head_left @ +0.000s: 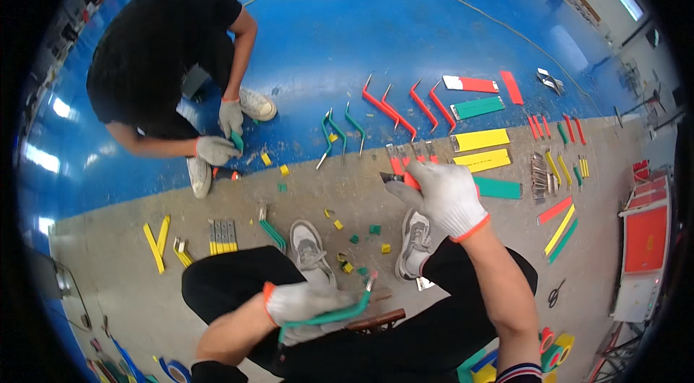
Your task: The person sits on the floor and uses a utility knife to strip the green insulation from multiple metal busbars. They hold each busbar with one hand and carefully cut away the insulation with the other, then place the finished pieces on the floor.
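My left hand, in a grey-white glove with an orange cuff, is closed round a green-sleeved bent metal bar above my lap. The bar's bare end points up past the fingers. My right hand, gloved the same way, is raised ahead and to the right. A red-and-black utility knife is gripped in it, its dark end toward the left. Beyond that hand, several red-sleeved flat bars lie on the floor, partly hidden by it. Small green and yellow sleeve scraps are scattered between my shoes.
A crouching co-worker handles a green piece at the left. Bent red bars, bent green bars and flat yellow bars lie ahead. Scissors and tape rolls are at my right. A red-and-white cabinet stands farther right.
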The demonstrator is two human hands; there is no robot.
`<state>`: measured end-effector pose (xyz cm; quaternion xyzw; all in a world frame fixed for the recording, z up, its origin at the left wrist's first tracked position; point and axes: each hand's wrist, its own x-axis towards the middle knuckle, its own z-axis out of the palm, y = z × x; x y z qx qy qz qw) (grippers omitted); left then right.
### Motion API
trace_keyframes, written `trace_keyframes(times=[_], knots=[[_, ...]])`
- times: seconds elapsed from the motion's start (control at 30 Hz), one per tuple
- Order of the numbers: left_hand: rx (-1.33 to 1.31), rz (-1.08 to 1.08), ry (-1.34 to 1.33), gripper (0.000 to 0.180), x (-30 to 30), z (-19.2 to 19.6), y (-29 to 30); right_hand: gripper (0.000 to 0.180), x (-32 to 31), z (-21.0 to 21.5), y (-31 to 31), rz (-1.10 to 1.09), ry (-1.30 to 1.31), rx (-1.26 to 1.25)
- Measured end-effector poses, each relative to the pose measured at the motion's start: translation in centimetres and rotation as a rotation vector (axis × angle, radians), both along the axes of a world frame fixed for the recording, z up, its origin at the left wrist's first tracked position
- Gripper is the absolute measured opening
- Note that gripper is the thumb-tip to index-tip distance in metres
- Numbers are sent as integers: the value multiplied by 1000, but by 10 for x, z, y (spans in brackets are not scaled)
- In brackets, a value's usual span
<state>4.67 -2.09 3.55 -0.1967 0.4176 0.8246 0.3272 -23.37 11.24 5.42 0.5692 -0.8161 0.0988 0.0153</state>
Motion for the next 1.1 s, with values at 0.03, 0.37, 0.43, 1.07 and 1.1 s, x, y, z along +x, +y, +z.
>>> trace_keyframes(times=[0.03, 0.37, 0.43, 1.07, 1.1], knots=[[-112, -9, -50, 46, 5, 2, 1, 38, 2, 10, -4, 18, -33, -53], [393, 356, 1, 40, 2, -7, -26, 28, 63, 29, 5, 235, -441, 89], [279, 296, 35, 30, 2, -1, -30, 26, 65, 28, 4, 214, -466, 111], [-508, 275, 452, 40, 1, -37, -2, 26, 71, 37, 3, 196, -560, 197], [-639, 249, 500, 39, 0, -38, -3, 27, 70, 37, 4, 194, -537, 218]])
